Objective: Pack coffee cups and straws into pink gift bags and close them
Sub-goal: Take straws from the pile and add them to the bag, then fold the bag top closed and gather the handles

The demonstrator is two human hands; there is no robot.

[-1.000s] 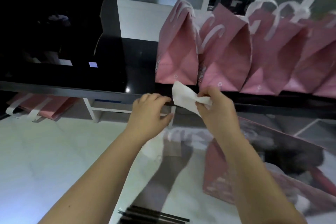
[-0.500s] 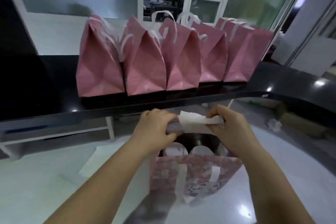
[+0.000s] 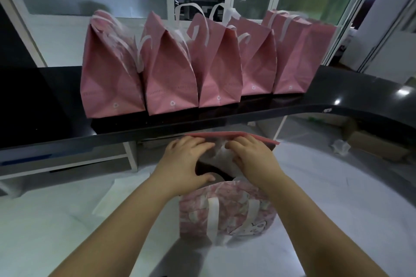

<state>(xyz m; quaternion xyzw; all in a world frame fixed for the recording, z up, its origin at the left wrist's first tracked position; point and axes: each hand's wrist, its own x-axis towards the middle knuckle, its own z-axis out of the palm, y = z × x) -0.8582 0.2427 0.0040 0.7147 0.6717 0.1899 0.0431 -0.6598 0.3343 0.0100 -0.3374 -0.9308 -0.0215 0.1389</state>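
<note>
- Now pushing the white folded paper packet (image 3: 221, 153) down into the mouth of the patterned pink gift bag (image 3: 227, 211), no longer holding it above.
- Pressing with left hand (image 3: 186, 159) and right hand (image 3: 252, 159) side by side, fingers straight, close together, no longer pinching.
- Covering the cups visible a moment ago; probably filled, closing next.

Plain pink on the row of bags (image 3: 171, 78), white handles (image 3: 191, 5). Pink-and-white print on the near bag (image 3: 227, 209). Glossy black counter (image 3: 45, 117).
</note>
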